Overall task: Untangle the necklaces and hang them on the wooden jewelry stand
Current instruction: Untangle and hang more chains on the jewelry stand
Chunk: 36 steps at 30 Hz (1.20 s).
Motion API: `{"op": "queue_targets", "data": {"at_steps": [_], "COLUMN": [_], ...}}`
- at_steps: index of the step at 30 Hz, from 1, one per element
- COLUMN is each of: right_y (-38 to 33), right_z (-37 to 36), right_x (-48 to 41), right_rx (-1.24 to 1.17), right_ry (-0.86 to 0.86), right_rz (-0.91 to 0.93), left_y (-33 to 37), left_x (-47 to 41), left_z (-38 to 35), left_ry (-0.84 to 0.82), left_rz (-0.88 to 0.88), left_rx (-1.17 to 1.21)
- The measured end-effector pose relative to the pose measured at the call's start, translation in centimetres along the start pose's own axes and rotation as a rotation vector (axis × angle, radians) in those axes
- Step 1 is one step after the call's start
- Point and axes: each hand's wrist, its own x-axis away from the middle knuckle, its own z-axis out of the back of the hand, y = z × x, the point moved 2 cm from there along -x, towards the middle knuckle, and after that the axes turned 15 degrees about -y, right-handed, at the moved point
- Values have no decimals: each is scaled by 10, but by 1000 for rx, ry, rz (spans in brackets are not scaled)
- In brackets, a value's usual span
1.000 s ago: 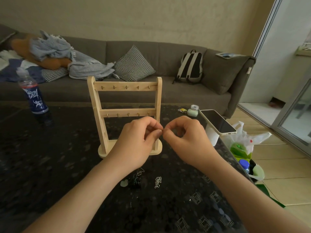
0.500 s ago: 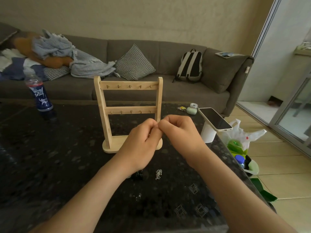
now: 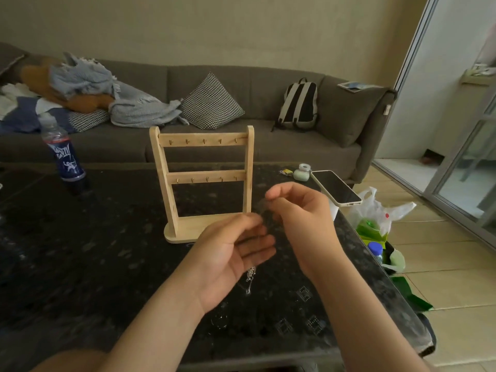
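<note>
The wooden jewelry stand (image 3: 204, 183) stands upright on the dark table (image 3: 80, 251), and the hooks on both its bars are bare. My right hand (image 3: 300, 218) is raised in front of the stand's base, its thumb and fingers pinching a thin, blurred necklace chain (image 3: 251, 275). The silver chain hangs down past my left hand (image 3: 230, 256), which is lower with the palm turned up and the fingers straight and blurred. The chain's lower end dangles just above the table. Faint bits of another necklace (image 3: 218, 322) lie on the table by my left wrist.
A blue drink bottle (image 3: 65, 159) stands at the far left. A phone (image 3: 335, 187) on a white prop and a small green case (image 3: 300, 174) sit at the table's right edge. A plastic bag (image 3: 375, 216) lies on the floor beyond it. A grey sofa (image 3: 268, 146) runs behind the table.
My hands were pinched together in front of the stand; now they have parted. The left hand has opened and dropped lower, and the chain hangs from the right hand.
</note>
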Motion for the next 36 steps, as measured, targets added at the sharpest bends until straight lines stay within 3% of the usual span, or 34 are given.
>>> {"op": "queue_targets", "data": {"at_steps": [7, 11, 15, 18, 27, 36], "right_y": [27, 31, 29, 29, 31, 34], "right_z": [9, 17, 15, 13, 14, 10], "right_x": [10, 9, 13, 14, 20, 23], "right_rx": [108, 131, 85, 165, 159, 419], "right_ry": [-20, 89, -55, -53, -63, -136], "right_rz": [-139, -40, 13, 81, 92, 200], "left_y": [-23, -28, -27, -27, -17, -7], "left_x": [-7, -15, -15, -14, -7, -3], "left_z": [0, 0, 0, 0, 1, 6], "left_ry": [13, 100, 98, 126, 144, 87], "left_rz": [81, 26, -16, -37, -150, -180], "left_rx": [80, 80, 29, -4, -356, -614]}}
